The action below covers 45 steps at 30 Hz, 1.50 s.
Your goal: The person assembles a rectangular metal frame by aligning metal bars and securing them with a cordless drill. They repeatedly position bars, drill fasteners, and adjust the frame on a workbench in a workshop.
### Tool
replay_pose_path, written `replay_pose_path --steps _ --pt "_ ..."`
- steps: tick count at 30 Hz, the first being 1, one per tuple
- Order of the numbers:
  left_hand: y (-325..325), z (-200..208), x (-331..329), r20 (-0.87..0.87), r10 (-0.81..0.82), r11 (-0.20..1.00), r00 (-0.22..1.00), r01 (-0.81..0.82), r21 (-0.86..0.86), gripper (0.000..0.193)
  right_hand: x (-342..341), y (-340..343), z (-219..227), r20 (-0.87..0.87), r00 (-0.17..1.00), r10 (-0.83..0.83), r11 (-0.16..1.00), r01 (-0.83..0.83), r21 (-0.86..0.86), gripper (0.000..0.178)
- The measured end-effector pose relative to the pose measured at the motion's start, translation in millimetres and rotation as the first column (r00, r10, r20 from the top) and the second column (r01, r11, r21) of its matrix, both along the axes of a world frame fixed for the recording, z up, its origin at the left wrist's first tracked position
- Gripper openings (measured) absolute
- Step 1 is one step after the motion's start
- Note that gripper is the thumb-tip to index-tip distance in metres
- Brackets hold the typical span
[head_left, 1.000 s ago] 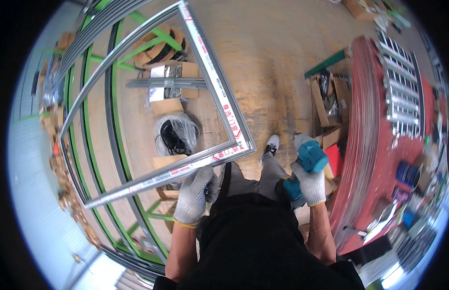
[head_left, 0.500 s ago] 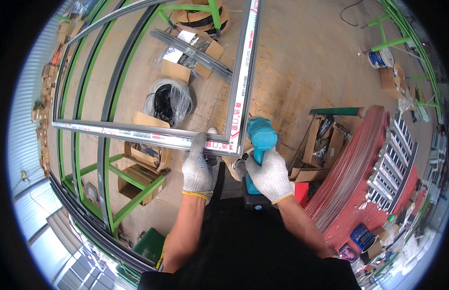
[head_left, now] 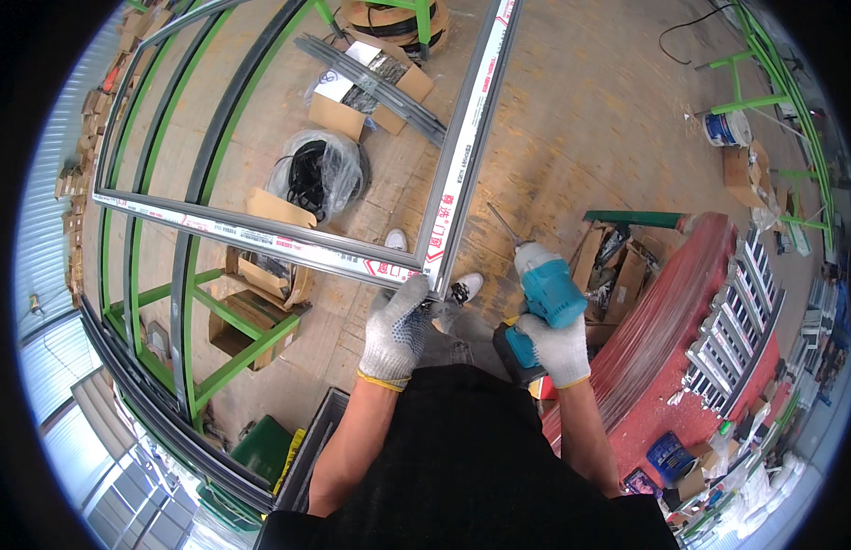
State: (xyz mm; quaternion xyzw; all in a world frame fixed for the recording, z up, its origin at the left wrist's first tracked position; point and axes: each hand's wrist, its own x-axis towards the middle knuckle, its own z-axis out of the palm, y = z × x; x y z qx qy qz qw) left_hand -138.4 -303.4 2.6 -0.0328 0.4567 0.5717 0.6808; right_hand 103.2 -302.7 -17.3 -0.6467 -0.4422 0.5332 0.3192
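Observation:
A grey window frame with printed white protective film lies across the green rack at the left, its near right corner reaching out toward me. My left hand, in a white knit glove with dotted palm, is closed on that corner, its fingers partly hidden under the edge. In my gloved right hand is a teal cordless drill with a black battery, held around the grip. Its long thin bit points up and left, apart from the frame.
Green rack bars run beneath the frame. On the floor lie a carton with grey strips and a plastic-wrapped black coil. To my right stands a red bench wrapped in film, bearing metal profiles; an open carton sits beside it.
The drill has moved right, away from the frame's corner, and its bit now shows. My left hand has slid right to the corner. The frame appears slightly turned in view.

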Motion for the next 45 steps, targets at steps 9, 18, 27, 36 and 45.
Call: replay_pose_path --steps 9,18,27,36,45 --pt "7.4 3.6 3.7 -0.172 0.005 0.998 0.985 -0.016 -0.062 0.041 47.5 -32.9 -8.3 -0.044 0.984 0.175 0.972 -0.166 0.166 0.036" --pt "11.4 3.8 5.0 -0.254 0.012 0.993 0.967 -0.042 -0.111 0.018 42.5 -44.1 -23.2 -0.060 0.963 0.264 0.955 -0.252 0.157 0.054" --pt "17.0 17.1 9.9 -0.353 -0.029 0.983 0.935 -0.037 -0.180 0.017 23.7 -26.1 -12.7 0.201 0.920 0.336 0.786 -0.392 0.477 0.046" --pt "10.4 7.5 -7.2 -0.348 -0.061 0.990 0.936 0.011 -0.143 0.017 31.3 10.5 -14.2 -0.704 0.710 -0.017 0.925 -0.256 -0.280 0.052" --pt "0.6 -9.7 -52.6 -0.369 -0.067 0.988 0.927 0.011 -0.151 0.014 16.1 34.4 -57.1 -0.384 0.852 0.357 0.931 -0.290 0.224 0.049"
